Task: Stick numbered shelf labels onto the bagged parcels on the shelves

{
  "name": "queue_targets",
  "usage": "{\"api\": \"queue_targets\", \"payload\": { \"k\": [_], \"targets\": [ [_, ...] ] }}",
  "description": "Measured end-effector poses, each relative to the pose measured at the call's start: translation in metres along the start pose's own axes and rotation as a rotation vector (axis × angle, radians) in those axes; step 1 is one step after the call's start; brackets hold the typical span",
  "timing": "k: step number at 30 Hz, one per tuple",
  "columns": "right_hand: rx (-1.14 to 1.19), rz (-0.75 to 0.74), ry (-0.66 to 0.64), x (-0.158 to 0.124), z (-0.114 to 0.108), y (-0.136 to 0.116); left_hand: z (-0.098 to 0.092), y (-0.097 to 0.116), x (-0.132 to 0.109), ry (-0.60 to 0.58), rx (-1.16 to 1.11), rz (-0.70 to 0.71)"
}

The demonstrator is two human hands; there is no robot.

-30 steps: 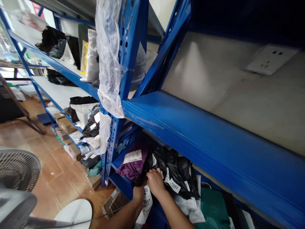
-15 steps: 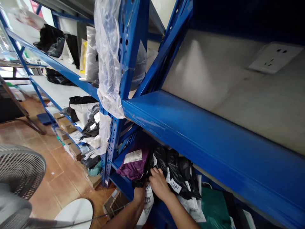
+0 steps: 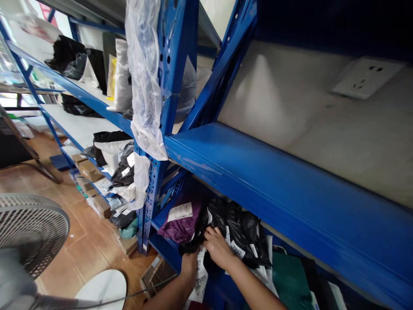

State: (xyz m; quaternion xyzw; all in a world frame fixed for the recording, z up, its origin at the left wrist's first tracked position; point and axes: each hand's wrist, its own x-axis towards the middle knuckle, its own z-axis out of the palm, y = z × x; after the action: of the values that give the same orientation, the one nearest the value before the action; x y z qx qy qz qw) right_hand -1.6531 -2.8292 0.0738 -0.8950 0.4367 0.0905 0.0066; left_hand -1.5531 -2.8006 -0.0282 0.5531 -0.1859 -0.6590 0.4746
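Observation:
My left hand (image 3: 189, 263) is closed beside a hanging strip of white number labels (image 3: 201, 275), the strip's upper end at its fingers. Numbers such as 7008 are printed on it. A black plastic mailing bag (image 3: 196, 237) partly hides the left fingertips. With bent fingers, my right hand (image 3: 218, 249) grips the front of the black bags just to the right. More black mailing bags (image 3: 237, 228) stand side by side there, one bearing a 7002 label (image 3: 238, 249). Left of the hands lies a purple mailing bag (image 3: 179, 230) with a white shipping label.
A blue shelf board (image 3: 274, 172) runs above the hands, and a blue upright post (image 3: 177, 64) rises at its left end. A green package (image 3: 292, 280) sits to the right. At lower left stands a fan (image 3: 32, 232); a cable (image 3: 145, 290) crosses the foreground.
The label strip has shifted upward a little beside my left hand, showing more of 7008. My right hand has barely moved on the black bag. The view has shifted slightly.

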Motion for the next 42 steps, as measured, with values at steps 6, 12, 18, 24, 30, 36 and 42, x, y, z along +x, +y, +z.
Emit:
{"api": "queue_targets", "payload": {
  "k": [6,12,18,24,30,36,42],
  "targets": [
    [-0.019,-0.072,-0.028,-0.005,0.0,0.001,-0.036,0.002,-0.044,-0.129,0.038,-0.027],
    [0.129,0.017,0.224,-0.017,0.0,-0.012,-0.097,0.012,-0.069,-0.392,0.371,0.165],
    [0.143,-0.083,0.037,-0.018,0.0,-0.018,-0.077,0.023,-0.063,-0.464,0.317,0.341],
    [0.385,0.13,0.106,-0.011,-0.011,-0.02,-0.04,0.01,-0.036,-0.297,-0.11,0.092],
    [0.276,0.213,0.118,-0.007,-0.005,-0.029,-0.013,-0.011,-0.016,-0.184,-0.238,0.028],
    [0.118,0.288,0.207,-0.001,0.008,-0.033,-0.004,-0.018,-0.009,-0.092,-0.247,0.038],
    [0.021,0.3,0.244,0.004,0.02,-0.032,-0.005,-0.013,-0.008,-0.062,-0.174,0.011]
  ]
}}
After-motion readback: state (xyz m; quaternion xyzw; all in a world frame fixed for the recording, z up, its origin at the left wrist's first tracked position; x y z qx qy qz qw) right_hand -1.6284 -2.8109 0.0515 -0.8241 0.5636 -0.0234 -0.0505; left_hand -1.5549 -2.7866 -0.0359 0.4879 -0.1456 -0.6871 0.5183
